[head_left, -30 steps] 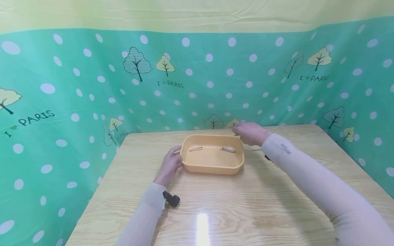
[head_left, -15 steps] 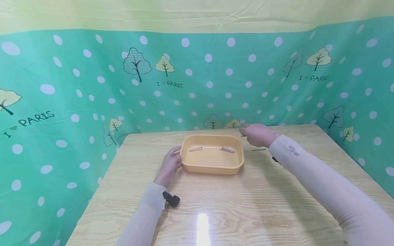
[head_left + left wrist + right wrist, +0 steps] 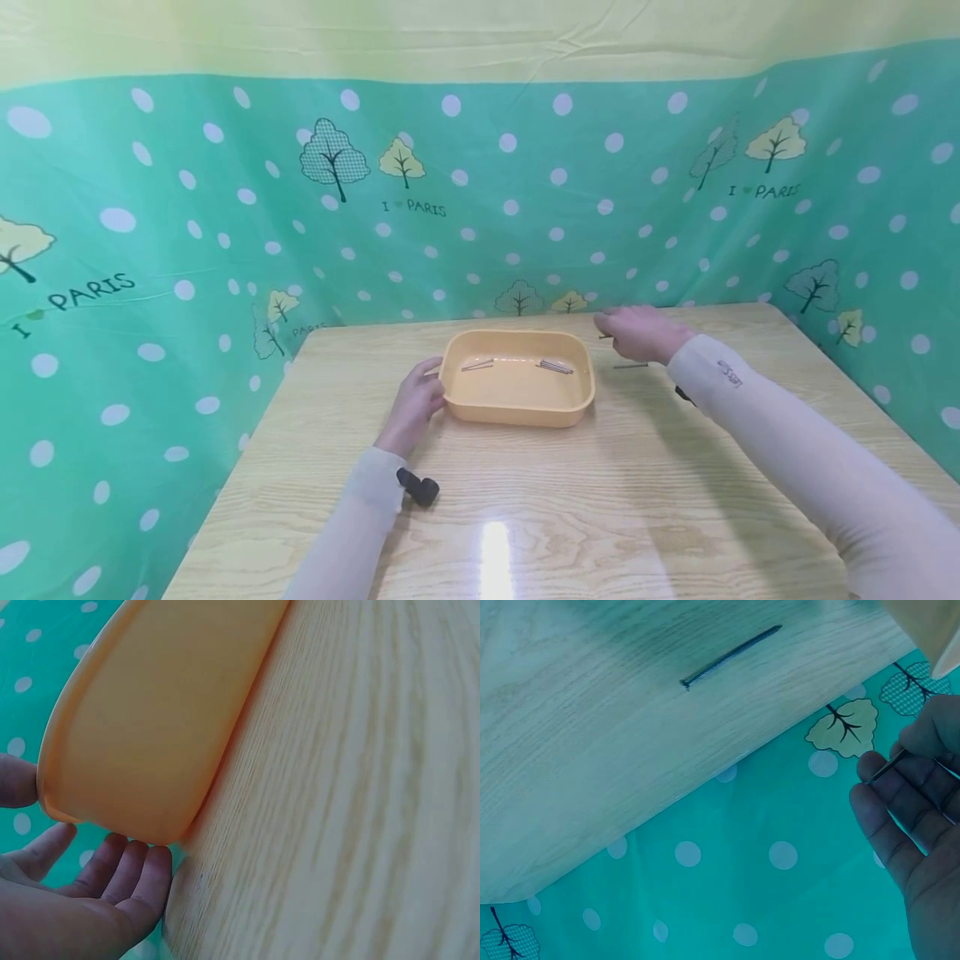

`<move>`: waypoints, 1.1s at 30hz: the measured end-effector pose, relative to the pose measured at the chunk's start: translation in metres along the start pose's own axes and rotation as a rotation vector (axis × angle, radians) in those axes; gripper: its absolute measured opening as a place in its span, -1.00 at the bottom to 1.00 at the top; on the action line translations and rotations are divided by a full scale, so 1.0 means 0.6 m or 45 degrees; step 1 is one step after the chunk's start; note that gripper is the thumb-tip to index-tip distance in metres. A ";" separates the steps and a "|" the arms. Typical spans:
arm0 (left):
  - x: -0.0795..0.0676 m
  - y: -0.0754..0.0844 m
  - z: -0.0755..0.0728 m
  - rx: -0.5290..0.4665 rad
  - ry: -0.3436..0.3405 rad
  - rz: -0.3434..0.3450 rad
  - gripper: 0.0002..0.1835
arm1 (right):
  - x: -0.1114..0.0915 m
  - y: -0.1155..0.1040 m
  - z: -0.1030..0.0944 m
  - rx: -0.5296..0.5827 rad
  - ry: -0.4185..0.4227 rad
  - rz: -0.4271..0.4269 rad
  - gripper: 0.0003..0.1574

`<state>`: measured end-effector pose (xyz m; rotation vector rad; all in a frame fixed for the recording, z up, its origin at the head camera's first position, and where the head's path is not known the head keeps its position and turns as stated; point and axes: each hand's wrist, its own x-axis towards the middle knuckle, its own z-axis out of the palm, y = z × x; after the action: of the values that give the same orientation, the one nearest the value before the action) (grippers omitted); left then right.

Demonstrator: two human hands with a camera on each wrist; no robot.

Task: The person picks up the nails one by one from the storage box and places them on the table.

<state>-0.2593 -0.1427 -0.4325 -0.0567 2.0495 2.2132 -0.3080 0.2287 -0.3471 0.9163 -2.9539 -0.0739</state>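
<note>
Glare [image 3: 496,558] streaks the table [image 3: 570,500]; wrist views dimmer

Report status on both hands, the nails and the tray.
Left hand touching tray, left end. Right hand pinching a nail, right of tray. Loose nail on table, other nails inside tray. Nothing visible between right hand and tray.
</note>
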 end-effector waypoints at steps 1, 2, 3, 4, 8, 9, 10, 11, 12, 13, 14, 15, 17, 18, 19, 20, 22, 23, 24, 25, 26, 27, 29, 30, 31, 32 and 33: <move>0.000 0.000 0.000 -0.003 -0.003 -0.001 -0.39 | -0.002 0.000 0.001 -0.004 0.003 0.004 -0.74; -0.004 0.005 0.001 0.000 -0.019 -0.002 -0.38 | -0.004 0.001 0.002 -0.001 0.006 0.000 -0.75; -0.007 0.009 0.001 0.005 -0.032 -0.003 -0.37 | -0.004 0.001 0.004 -0.006 0.015 -0.009 -0.75; -0.010 0.013 0.002 0.009 -0.045 -0.005 -0.37 | -0.005 0.002 0.007 -0.010 0.024 -0.018 -0.75; -0.012 0.017 0.000 0.004 -0.079 -0.016 -0.35 | -0.004 0.005 0.017 -0.031 0.062 -0.057 -0.73; -0.008 0.012 -0.001 -0.001 -0.070 -0.019 -0.35 | -0.003 0.006 0.021 -0.048 0.074 -0.067 -0.73; -0.004 0.007 -0.003 -0.009 -0.061 -0.020 -0.36 | -0.003 0.007 0.024 -0.060 0.078 -0.072 -0.73; 0.000 0.003 -0.004 -0.013 -0.052 -0.021 -0.36 | -0.002 0.007 0.027 -0.062 0.079 -0.075 -0.73; 0.001 0.001 -0.004 -0.016 -0.043 -0.018 -0.37 | -0.002 0.008 0.031 -0.065 0.079 -0.078 -0.73; 0.001 0.000 -0.004 -0.015 -0.035 -0.015 -0.37 | -0.001 0.008 0.035 -0.072 0.080 -0.076 -0.74; 0.002 -0.001 -0.003 -0.014 -0.029 -0.010 -0.38 | -0.001 0.008 0.039 -0.071 0.079 -0.073 -0.74; 0.002 -0.002 -0.003 -0.011 -0.025 -0.005 -0.38 | 0.000 0.008 0.044 -0.067 0.074 -0.067 -0.75; 0.002 -0.003 -0.002 -0.002 -0.021 0.008 -0.38 | -0.001 0.009 0.051 -0.050 0.067 -0.058 -0.77; 0.001 -0.004 -0.002 0.001 -0.018 0.013 -0.38 | -0.001 0.009 0.055 -0.043 0.064 -0.054 -0.78; 0.001 -0.004 -0.002 0.004 -0.016 0.017 -0.38 | -0.002 0.009 0.059 -0.042 0.059 -0.048 -0.78; 0.001 -0.004 -0.001 0.008 -0.016 0.021 -0.38 | -0.002 0.010 0.063 -0.036 0.055 -0.046 -0.78; 0.001 -0.005 -0.001 0.017 -0.010 0.023 -0.38 | -0.005 0.011 0.071 -0.036 0.050 -0.041 -0.79; 0.001 -0.005 -0.001 0.023 -0.006 0.022 -0.38 | -0.006 0.012 0.075 -0.039 0.047 -0.037 -0.79; 0.001 -0.005 -0.001 0.028 -0.004 0.021 -0.38 | -0.008 0.013 0.079 -0.033 0.042 -0.033 -0.81; 0.001 -0.005 -0.001 0.032 -0.002 0.021 -0.37 | -0.009 0.013 0.082 -0.033 0.041 -0.030 -0.82; 0.001 -0.005 -0.001 0.037 -0.003 0.026 -0.37 | -0.011 0.014 0.085 -0.029 0.040 -0.026 -0.84; 0.001 -0.006 -0.001 0.039 -0.001 0.023 -0.37 | -0.013 0.015 0.088 -0.028 0.038 -0.021 -0.86; 0.001 -0.006 -0.001 0.044 -0.003 0.026 -0.36 | -0.016 0.016 0.092 -0.017 0.029 -0.013 -0.89; 0.001 -0.006 -0.001 0.046 -0.006 0.031 -0.36 | -0.018 0.016 0.094 -0.011 0.026 -0.007 -0.89; 0.001 -0.006 -0.001 0.044 -0.008 0.033 -0.36 | -0.020 0.017 0.097 -0.014 0.023 -0.005 -0.90; 0.001 -0.006 -0.002 0.045 -0.010 0.036 -0.37 | -0.022 0.018 0.099 -0.016 0.016 -0.002 -0.90; 0.001 -0.006 -0.002 0.044 -0.008 0.033 -0.37 | -0.023 0.018 0.101 -0.021 0.013 0.000 -0.91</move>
<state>-0.2595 -0.1434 -0.4365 -0.0196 2.0969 2.1890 -0.3062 0.2475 -0.4077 0.9124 -2.9396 -0.0931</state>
